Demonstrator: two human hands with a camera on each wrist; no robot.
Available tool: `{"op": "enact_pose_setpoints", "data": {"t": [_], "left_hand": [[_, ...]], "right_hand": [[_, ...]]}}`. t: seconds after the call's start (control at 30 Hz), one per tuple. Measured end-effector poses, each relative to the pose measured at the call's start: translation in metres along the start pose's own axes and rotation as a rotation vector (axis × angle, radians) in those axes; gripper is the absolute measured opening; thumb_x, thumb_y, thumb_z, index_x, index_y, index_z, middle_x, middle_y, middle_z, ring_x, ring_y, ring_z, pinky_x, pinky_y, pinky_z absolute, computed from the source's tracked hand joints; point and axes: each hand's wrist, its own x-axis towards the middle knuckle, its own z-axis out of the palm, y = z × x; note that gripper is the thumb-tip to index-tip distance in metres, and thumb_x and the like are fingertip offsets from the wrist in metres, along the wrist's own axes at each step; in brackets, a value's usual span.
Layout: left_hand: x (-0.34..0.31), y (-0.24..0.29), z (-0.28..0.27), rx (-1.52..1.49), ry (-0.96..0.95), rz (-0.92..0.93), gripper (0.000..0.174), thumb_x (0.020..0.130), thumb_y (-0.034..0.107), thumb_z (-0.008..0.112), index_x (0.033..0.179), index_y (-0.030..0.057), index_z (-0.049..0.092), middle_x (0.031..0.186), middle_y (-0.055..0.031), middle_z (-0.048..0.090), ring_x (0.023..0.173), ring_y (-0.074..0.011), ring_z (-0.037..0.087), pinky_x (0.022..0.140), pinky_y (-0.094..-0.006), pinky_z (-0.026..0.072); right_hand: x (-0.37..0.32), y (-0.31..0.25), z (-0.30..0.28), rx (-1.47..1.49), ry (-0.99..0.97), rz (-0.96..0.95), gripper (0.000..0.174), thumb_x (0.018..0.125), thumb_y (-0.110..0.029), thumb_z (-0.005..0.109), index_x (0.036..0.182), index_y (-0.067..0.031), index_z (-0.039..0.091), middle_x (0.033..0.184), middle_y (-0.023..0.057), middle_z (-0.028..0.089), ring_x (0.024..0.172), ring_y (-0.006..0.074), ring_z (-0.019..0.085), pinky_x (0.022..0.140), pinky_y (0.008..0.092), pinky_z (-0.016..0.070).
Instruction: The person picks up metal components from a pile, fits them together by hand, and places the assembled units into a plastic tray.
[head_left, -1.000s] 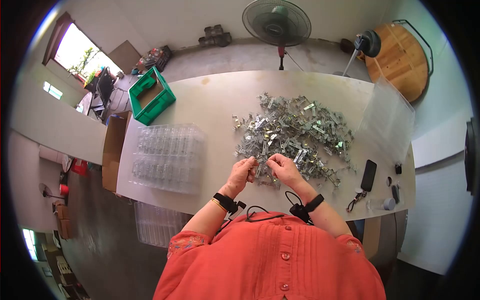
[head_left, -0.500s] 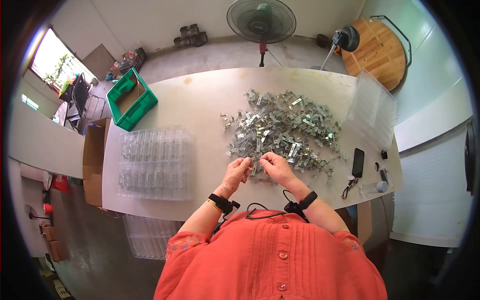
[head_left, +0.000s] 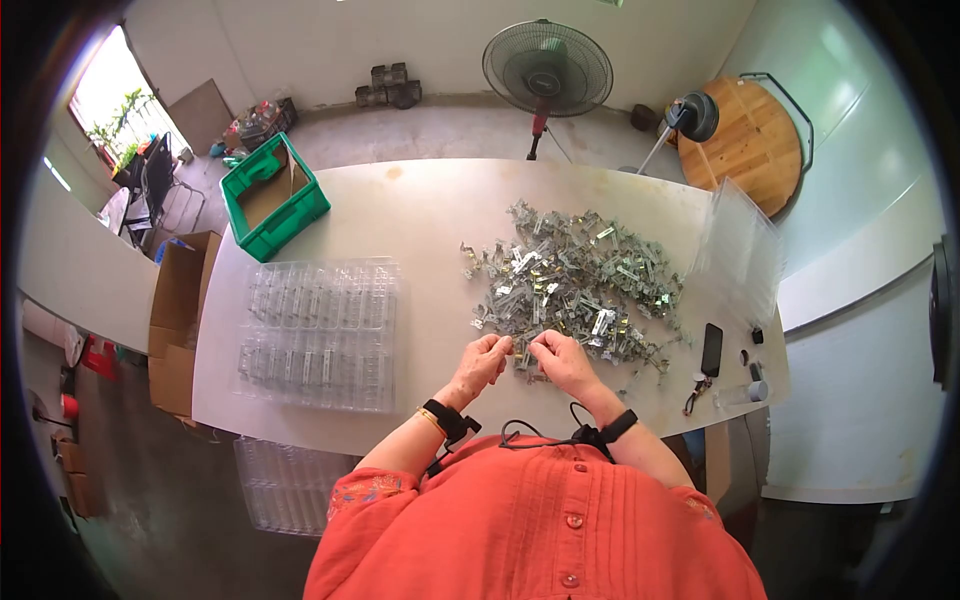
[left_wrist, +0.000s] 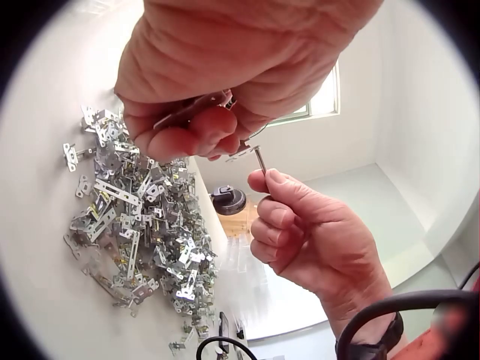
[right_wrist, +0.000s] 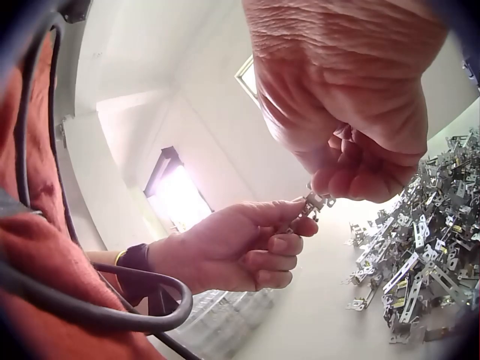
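Note:
The left hand point(head_left: 480, 367) and right hand point(head_left: 565, 364) meet fingertip to fingertip at the near edge of a heap of metal parts point(head_left: 570, 280). In the right wrist view, the left hand point(right_wrist: 232, 249) pinches a small metal part point(right_wrist: 313, 204) between thumb and forefinger, its other fingers curled. The left wrist view shows the right hand point(left_wrist: 315, 240) pinching a thin metal pin point(left_wrist: 260, 160) that reaches up to the piece at the left hand point(left_wrist: 225, 75). Another flat metal piece point(left_wrist: 187, 111) lies within the left hand's curled fingers.
Clear plastic trays point(head_left: 318, 335) with rows of metal parts lie at left on the table, a green crate point(head_left: 274, 197) behind them. At right are a phone point(head_left: 712, 350), a bottle point(head_left: 742, 394) and upright clear trays point(head_left: 738, 245). A fan point(head_left: 547, 70) stands beyond.
The head view has shifted, so the table sits differently in the frame. Both hands remain together at the heap's near edge, with only small finger movement.

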Motion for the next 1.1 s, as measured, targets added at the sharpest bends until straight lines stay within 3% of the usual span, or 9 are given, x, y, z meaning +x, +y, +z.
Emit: {"op": "enact_pose_setpoints", "data": {"t": [0.2, 0.33, 0.43, 0.5, 0.77, 0.87, 0.97, 1.03, 1.1], "left_hand": [[-0.003, -0.002, -0.007, -0.036, -0.029, 0.022, 0.033, 0.096, 0.037, 0.057, 0.087, 0.0053, 0.061, 0.060, 0.0019, 0.050, 0.047, -0.0061, 0.043, 0.042, -0.0215, 0.0344], [-0.006, -0.003, -0.008, 0.027, -0.078, 0.007, 0.033, 0.096, 0.037, 0.057, 0.087, 0.0056, 0.061, 0.061, 0.0021, 0.050, 0.048, -0.0056, 0.044, 0.042, -0.0211, 0.0345], [-0.006, -0.006, -0.006, 0.090, -0.076, 0.017, 0.034, 0.093, 0.039, 0.056, 0.082, 0.0082, 0.061, 0.060, 0.0027, 0.051, 0.052, -0.0063, 0.047, 0.045, -0.0242, 0.0393], [-0.004, -0.010, -0.004, 0.149, -0.062, 0.025, 0.031, 0.094, 0.037, 0.057, 0.086, 0.0070, 0.062, 0.060, 0.0029, 0.050, 0.050, -0.0052, 0.044, 0.044, -0.0220, 0.0362], [0.008, -0.030, -0.005, 0.380, 0.053, 0.217, 0.036, 0.094, 0.038, 0.059, 0.090, 0.0027, 0.065, 0.065, -0.0026, 0.058, 0.059, -0.0111, 0.053, 0.054, -0.0299, 0.0438], [0.007, -0.026, -0.004, 0.495, 0.128, 0.237, 0.035, 0.093, 0.036, 0.061, 0.094, 0.0012, 0.065, 0.071, -0.0113, 0.062, 0.065, -0.0188, 0.057, 0.062, -0.0348, 0.0472], [0.004, -0.023, -0.004, 0.537, 0.113, 0.198, 0.034, 0.093, 0.035, 0.060, 0.093, 0.0012, 0.065, 0.071, -0.0125, 0.062, 0.065, -0.0202, 0.057, 0.062, -0.0353, 0.0470], [0.006, -0.029, -0.001, 0.563, 0.112, 0.225, 0.033, 0.093, 0.035, 0.060, 0.092, 0.0014, 0.065, 0.070, -0.0122, 0.061, 0.064, -0.0198, 0.057, 0.062, -0.0354, 0.0469], [0.011, -0.035, 0.001, 0.589, 0.099, 0.244, 0.033, 0.093, 0.034, 0.060, 0.091, 0.0017, 0.064, 0.069, -0.0118, 0.059, 0.064, -0.0193, 0.057, 0.061, -0.0356, 0.0468]], "right_hand": [[-0.002, -0.005, 0.010, -0.064, 0.026, -0.029, 0.018, 0.092, -0.020, 0.058, 0.089, -0.0030, 0.063, 0.062, 0.0022, 0.060, 0.056, 0.0101, 0.056, 0.054, 0.0279, 0.0449], [-0.003, -0.003, 0.015, -0.068, 0.021, -0.001, 0.017, 0.093, -0.020, 0.059, 0.091, -0.0037, 0.061, 0.065, -0.0002, 0.060, 0.058, 0.0066, 0.055, 0.053, 0.0244, 0.0428], [-0.001, 0.008, 0.020, -0.009, 0.041, -0.018, 0.016, 0.094, -0.020, 0.058, 0.099, -0.0041, 0.058, 0.068, 0.0009, 0.060, 0.058, 0.0075, 0.054, 0.053, 0.0249, 0.0429], [-0.003, 0.011, 0.023, 0.042, 0.053, 0.031, 0.020, 0.094, -0.018, 0.056, 0.105, -0.0018, 0.056, 0.068, 0.0054, 0.063, 0.058, 0.0114, 0.058, 0.054, 0.0287, 0.0461], [0.019, 0.023, 0.017, 0.131, -0.156, 0.222, 0.022, 0.095, -0.025, 0.059, 0.106, -0.0064, 0.057, 0.071, 0.0012, 0.061, 0.059, 0.0081, 0.056, 0.053, 0.0228, 0.0455], [0.032, 0.033, 0.018, 0.091, -0.178, 0.190, 0.020, 0.093, -0.024, 0.060, 0.103, -0.0068, 0.061, 0.070, 0.0000, 0.060, 0.061, 0.0081, 0.056, 0.055, 0.0228, 0.0456], [0.042, 0.030, 0.016, -0.124, -0.155, 0.096, 0.018, 0.091, -0.022, 0.062, 0.097, -0.0051, 0.066, 0.069, -0.0016, 0.060, 0.063, 0.0075, 0.054, 0.057, 0.0243, 0.0440], [0.045, 0.017, 0.013, -0.214, -0.138, 0.050, 0.022, 0.087, -0.027, 0.062, 0.094, -0.0062, 0.067, 0.067, 0.0060, 0.062, 0.060, 0.0161, 0.059, 0.058, 0.0324, 0.0466], [0.056, 0.020, 0.013, -0.180, -0.062, -0.042, 0.022, 0.088, -0.026, 0.062, 0.093, -0.0060, 0.066, 0.066, 0.0060, 0.062, 0.060, 0.0154, 0.058, 0.058, 0.0319, 0.0461]]}}
